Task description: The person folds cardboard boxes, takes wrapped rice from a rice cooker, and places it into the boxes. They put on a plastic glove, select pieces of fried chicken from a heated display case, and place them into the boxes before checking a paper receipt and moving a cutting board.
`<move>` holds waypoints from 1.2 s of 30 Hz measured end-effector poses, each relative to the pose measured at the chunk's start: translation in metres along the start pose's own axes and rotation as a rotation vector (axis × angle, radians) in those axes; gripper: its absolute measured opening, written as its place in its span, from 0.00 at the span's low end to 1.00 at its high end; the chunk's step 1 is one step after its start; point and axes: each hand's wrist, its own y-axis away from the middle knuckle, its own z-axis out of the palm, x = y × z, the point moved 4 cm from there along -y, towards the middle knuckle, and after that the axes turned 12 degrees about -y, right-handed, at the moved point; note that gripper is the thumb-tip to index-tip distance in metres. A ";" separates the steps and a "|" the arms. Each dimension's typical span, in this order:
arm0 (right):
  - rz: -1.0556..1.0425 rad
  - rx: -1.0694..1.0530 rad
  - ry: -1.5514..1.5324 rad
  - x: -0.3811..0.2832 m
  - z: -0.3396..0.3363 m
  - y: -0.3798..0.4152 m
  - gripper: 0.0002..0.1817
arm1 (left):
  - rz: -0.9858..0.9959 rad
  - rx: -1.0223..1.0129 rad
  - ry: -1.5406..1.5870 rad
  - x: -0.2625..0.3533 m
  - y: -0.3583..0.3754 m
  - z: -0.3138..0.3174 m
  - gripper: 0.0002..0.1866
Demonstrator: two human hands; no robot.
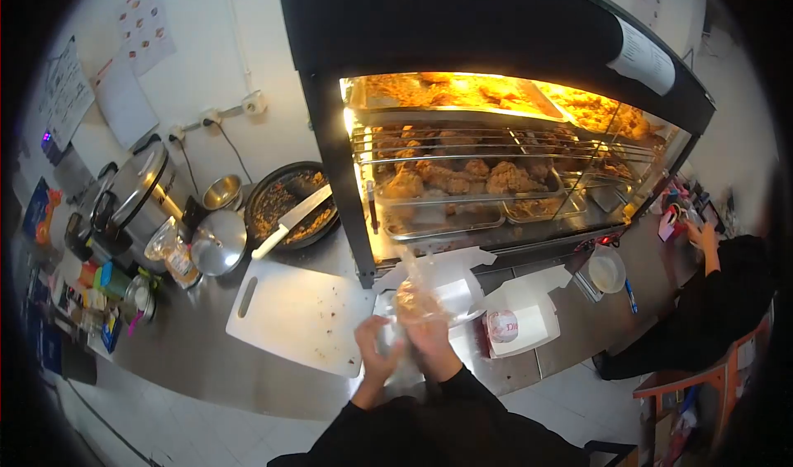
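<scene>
A clear plastic bag (420,298) with brownish food inside is held up over the counter's front part. My right hand (431,337) is closed round its lower part. Just to the left, my left hand (379,358) is raised with its fingers apart and nothing in it. Behind the bag lies an open white box (459,287). A second open white box (541,308) stands to the right, with a round wrapped item (502,327) inside. The white cutting board (289,317), dotted with crumbs, lies to the left of my hands.
A lit display case (363,219) with trays of fried food stands behind. A knife (291,222) rests across a black pan (268,188). Metal bowls, a cooker (149,190) and jars are at left. Another person's hand (705,240) is at right, near a white tub (607,270).
</scene>
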 end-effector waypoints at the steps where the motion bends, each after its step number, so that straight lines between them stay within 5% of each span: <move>1: -0.115 0.004 0.385 0.001 0.003 0.007 0.22 | -0.048 -0.077 0.049 0.000 0.003 0.008 0.05; 2: -0.229 0.015 0.771 0.002 0.004 0.013 0.20 | -0.097 -0.156 0.098 -0.001 0.008 0.016 0.05; 3: -0.078 0.240 0.025 0.007 -0.047 0.001 0.16 | -0.145 -0.235 0.144 -0.003 0.011 0.023 0.05; 6: -0.095 0.181 0.243 0.007 -0.030 0.015 0.14 | -0.230 -0.459 0.245 -0.013 0.010 0.040 0.05; 9: -0.158 0.287 0.392 0.006 -0.077 0.009 0.14 | 0.031 -0.399 0.149 0.010 0.007 0.033 0.04; 12: 0.065 -0.099 -0.028 -0.007 -0.077 0.002 0.22 | 0.093 -0.359 0.271 0.031 0.008 0.025 0.05; 15: -0.177 0.053 0.403 -0.010 -0.042 -0.011 0.38 | 0.086 -0.408 0.343 0.042 0.007 0.020 0.06; 18: -0.093 0.007 0.282 -0.002 -0.004 -0.014 0.43 | -0.078 -0.433 0.475 0.044 0.009 0.021 0.03; 21: 0.021 -0.010 0.116 -0.001 0.045 -0.023 0.35 | -0.058 -0.440 0.611 0.049 0.006 0.010 0.00; 27: -1.242 -0.231 1.711 -0.004 0.134 -0.086 0.27 | -0.210 -0.236 0.549 0.017 -0.007 -0.003 0.09; 31: -1.341 -0.352 2.102 0.003 0.125 -0.107 0.18 | -0.305 -0.112 0.419 -0.029 -0.011 -0.014 0.06; 34: -1.494 -0.638 2.098 -0.011 0.118 -0.110 0.18 | -0.377 -0.140 0.355 -0.054 -0.013 -0.024 0.03; 36: -1.466 -0.515 2.051 -0.029 0.104 -0.110 0.16 | -0.392 -0.147 0.346 -0.065 -0.013 -0.029 0.02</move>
